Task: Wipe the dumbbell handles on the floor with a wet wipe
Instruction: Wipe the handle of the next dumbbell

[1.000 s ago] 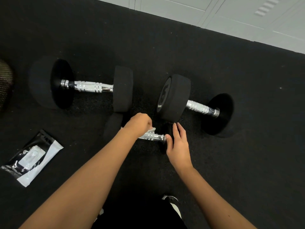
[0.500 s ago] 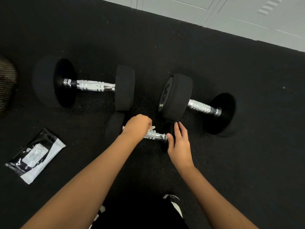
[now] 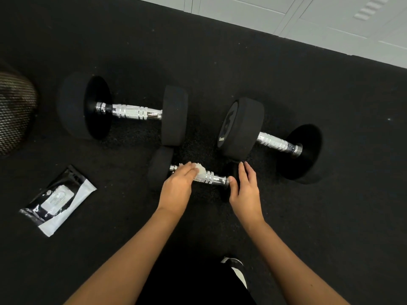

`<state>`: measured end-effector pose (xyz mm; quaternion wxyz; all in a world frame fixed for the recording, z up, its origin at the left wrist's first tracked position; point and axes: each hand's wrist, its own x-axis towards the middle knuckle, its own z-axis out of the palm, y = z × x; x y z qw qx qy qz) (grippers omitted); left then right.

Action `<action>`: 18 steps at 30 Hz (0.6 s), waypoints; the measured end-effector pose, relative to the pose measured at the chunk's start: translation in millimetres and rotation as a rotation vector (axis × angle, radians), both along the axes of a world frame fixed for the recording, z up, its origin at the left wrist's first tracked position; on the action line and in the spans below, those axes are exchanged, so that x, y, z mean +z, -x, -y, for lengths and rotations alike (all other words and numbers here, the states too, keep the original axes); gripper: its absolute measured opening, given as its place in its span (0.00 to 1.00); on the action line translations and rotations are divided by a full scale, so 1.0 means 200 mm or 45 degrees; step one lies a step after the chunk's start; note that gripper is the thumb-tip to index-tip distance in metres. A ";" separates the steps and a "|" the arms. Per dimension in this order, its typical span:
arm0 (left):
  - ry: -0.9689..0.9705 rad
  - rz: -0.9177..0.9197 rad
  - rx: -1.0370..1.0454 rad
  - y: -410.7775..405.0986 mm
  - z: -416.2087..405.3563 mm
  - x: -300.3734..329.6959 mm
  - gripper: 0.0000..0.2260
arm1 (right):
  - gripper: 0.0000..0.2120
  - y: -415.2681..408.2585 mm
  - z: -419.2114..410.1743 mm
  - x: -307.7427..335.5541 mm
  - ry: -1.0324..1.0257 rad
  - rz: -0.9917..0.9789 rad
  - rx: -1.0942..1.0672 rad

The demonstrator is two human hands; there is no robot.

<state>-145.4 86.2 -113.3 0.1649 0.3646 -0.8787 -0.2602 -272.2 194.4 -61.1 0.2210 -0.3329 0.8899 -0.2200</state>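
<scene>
Under our left hand (image 3: 179,186) the wet wipe (image 3: 200,169) sits pinched against the small dumbbell's handle (image 3: 209,177), nearest of 3 on the floor. Right hand (image 3: 245,190) lies open, steadying the far-end weight. We'd twist the wipe around the knurling, then slide toward that braced end.

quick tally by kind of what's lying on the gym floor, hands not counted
dumbbells: 3 (large left, large right, small near one)
wipe: 1, pressed on the small dumbbell's handle under the left hand
wipe pack: 1
mesh object at the left edge: 1
total: 6
</scene>
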 end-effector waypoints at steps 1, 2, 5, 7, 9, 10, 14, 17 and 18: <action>-0.025 0.003 0.062 0.01 -0.02 0.01 0.20 | 0.25 0.00 0.00 0.00 0.001 -0.001 -0.006; -0.025 -0.002 0.080 0.02 -0.04 0.02 0.19 | 0.24 0.00 0.00 0.00 0.003 -0.001 -0.014; 0.046 -0.017 -0.048 0.03 -0.10 0.04 0.20 | 0.24 -0.01 0.00 0.00 0.002 -0.001 -0.025; 0.058 -0.048 -0.045 0.01 -0.05 0.02 0.20 | 0.24 -0.01 0.00 0.00 0.005 -0.002 -0.018; -0.029 -0.031 0.068 0.01 -0.02 0.00 0.19 | 0.24 -0.01 0.00 0.00 0.004 0.005 -0.021; -0.068 -0.021 0.114 0.02 -0.03 0.01 0.18 | 0.24 -0.01 0.00 0.00 0.001 0.011 -0.026; -0.028 -0.012 -0.031 0.07 -0.13 0.05 0.18 | 0.25 -0.01 0.00 0.00 -0.014 0.000 -0.019; -0.005 -0.040 -0.041 0.06 -0.08 0.02 0.19 | 0.24 0.00 0.00 0.00 -0.014 -0.008 -0.008; -0.021 -0.033 0.007 0.05 -0.05 0.01 0.19 | 0.24 0.00 0.00 0.00 -0.013 -0.008 -0.007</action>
